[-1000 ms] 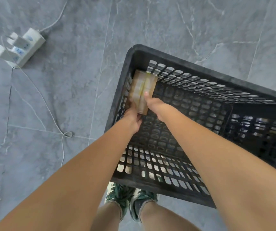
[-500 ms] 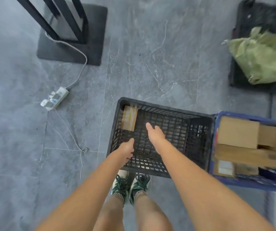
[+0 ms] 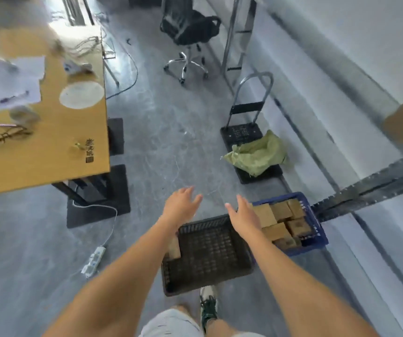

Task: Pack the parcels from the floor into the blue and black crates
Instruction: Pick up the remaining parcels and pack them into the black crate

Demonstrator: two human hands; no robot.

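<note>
Both hands lifted out of black crate (image 3: pixel 207 254) since earlier; left hand (image 3: pixel 181 205) and right hand (image 3: pixel 243 216) empty, fingers spread apart. Cardboard parcel (image 3: pixel 174 249) in crate's left corner; blue crate (image 3: pixel 317 229) right, full.

Parcel (image 3: pixel 174 249) in black crate (image 3: pixel 210 276) half behind left forearm.

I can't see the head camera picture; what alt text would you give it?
A person's empty left hand and right hand reach out, fingers spread, above a black crate holding one brown parcel. Beside it sits a blue crate full of cardboard parcels; a wooden desk stands left.
</note>
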